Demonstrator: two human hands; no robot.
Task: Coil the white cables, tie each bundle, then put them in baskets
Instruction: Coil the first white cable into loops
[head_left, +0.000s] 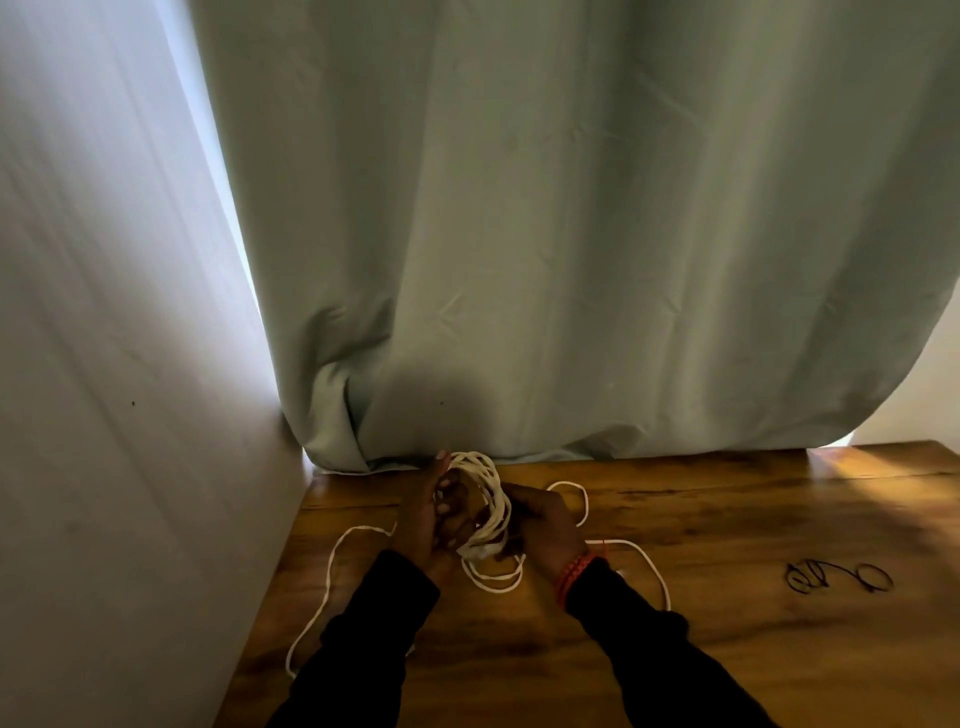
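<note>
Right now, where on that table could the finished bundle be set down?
Bare wood lies on the table between the right sleeve and the black tie, and beyond it toward the curtain. Around both hands, cable loops crowd the left side.

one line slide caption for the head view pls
Both hands, left hand and right hand, grip a half-coiled white cable above a wooden table.

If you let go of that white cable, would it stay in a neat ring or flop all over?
Probably flop: the white cable bends in soft loops and its loose ends snake limply over the table. It looks light, so the untied coil would likely spring apart.
</note>
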